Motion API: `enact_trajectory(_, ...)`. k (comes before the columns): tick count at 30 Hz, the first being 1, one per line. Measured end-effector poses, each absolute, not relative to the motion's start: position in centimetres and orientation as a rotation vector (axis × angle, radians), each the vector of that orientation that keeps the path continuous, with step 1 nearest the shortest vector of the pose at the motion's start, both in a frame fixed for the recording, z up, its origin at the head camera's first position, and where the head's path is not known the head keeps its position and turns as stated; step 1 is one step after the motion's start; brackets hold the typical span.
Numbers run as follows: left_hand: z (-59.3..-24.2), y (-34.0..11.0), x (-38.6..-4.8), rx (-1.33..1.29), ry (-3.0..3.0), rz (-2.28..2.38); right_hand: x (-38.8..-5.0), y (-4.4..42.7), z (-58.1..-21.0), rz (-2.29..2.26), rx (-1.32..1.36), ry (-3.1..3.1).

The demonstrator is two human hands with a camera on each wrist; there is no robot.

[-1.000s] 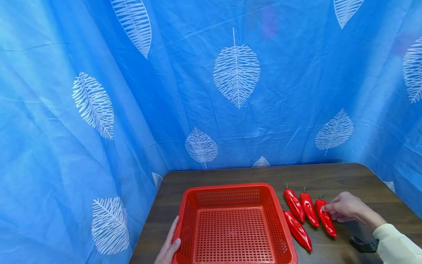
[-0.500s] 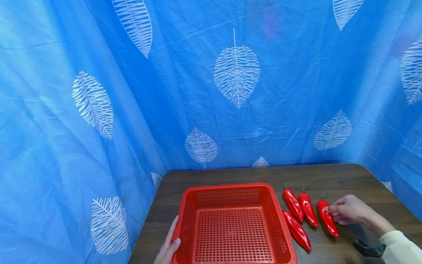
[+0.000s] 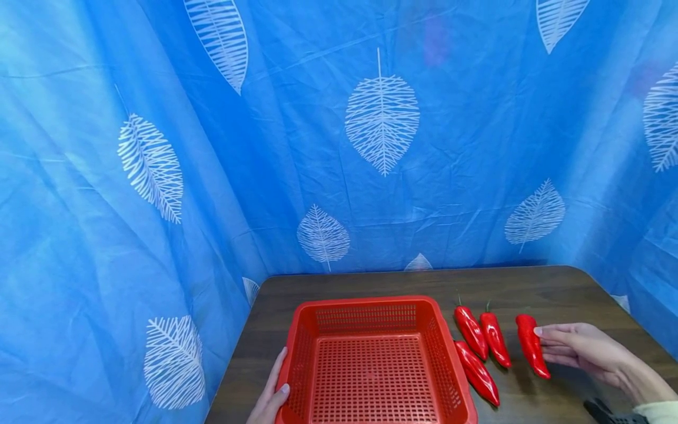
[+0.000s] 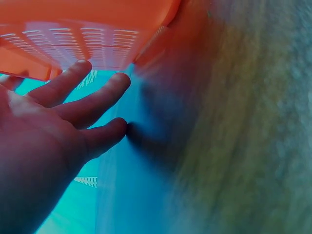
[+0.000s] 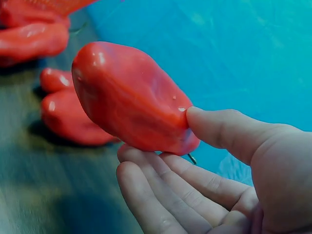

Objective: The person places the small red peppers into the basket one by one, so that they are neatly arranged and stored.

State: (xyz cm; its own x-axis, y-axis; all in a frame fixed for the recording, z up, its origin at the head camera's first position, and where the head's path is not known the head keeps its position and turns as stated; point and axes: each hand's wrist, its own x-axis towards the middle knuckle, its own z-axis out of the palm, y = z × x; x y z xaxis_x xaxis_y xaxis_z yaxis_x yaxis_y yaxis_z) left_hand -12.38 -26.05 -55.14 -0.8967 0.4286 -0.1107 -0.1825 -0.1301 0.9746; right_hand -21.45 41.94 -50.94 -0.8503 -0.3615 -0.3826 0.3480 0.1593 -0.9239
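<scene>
The right hand (image 3: 588, 353) pinches a pepper (image 3: 532, 346), likely the lifting step; the next move calls for steady fingers. The left hand (image 3: 269, 399), fingers relaxed, touches the basket (image 3: 371, 377).

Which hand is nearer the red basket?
Left: the left hand touches the red basket at its left side. The right hand is off to the basket's right, past three red peppers, pinching a fourth pepper.
</scene>
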Motion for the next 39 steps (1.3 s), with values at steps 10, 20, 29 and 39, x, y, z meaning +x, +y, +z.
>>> enact_trajectory(10, -55.6, -26.2, -12.3, 0.285, 1.777, 2.056, -19.0, 38.6, -48.4, -1.709, -0.002, 2.042)
enact_trajectory(20, -55.9, -26.5, -12.2, 0.318, 1.77, 2.072, -16.9, 32.1, -47.3, -1.848, -0.06, 2.075)
enact_trajectory(29, -56.0, -26.4, -12.3, 0.323, 1.711, 2.063, -16.0, 26.5, -46.2, -1.925, -0.067, 2.015)
enact_trajectory(39, -55.6, -26.1, -12.3, 0.286, 1.682, 2.072, -16.6, 19.0, -44.0, -1.974, -0.194, 1.96)
